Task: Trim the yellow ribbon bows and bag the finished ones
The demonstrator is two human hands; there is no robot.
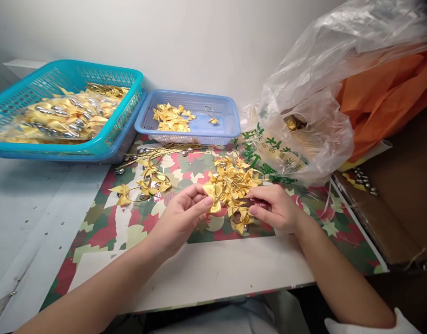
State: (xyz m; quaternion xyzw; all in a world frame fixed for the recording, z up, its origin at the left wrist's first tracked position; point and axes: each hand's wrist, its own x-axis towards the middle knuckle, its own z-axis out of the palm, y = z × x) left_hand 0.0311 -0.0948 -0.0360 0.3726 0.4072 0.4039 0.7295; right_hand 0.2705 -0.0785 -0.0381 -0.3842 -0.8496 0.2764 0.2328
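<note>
Between its thumb and fingers, my left hand (187, 211) pinches a yellow satin ribbon bow (214, 197). My right hand (278, 208) is closed around a small dark tool (250, 202) with a reddish handle, much of it covered by the fingers; its tip points left towards the bow. Just behind and between both hands lies a pile of yellow bows (234, 178) with thin gold loops and a few silver bells. To the left of my left hand, several more bows (151, 181) on gold loops rest on the patterned cover.
A turquoise basket (119, 120) at the left holds bagged bows and bells. A blue basket (187, 137) at the back contains loose bows. Gold wire ties (164, 150) lie before it. A plastic bag (297, 148) stands right, near silver bells (361, 178) on a cardboard box (391, 208).
</note>
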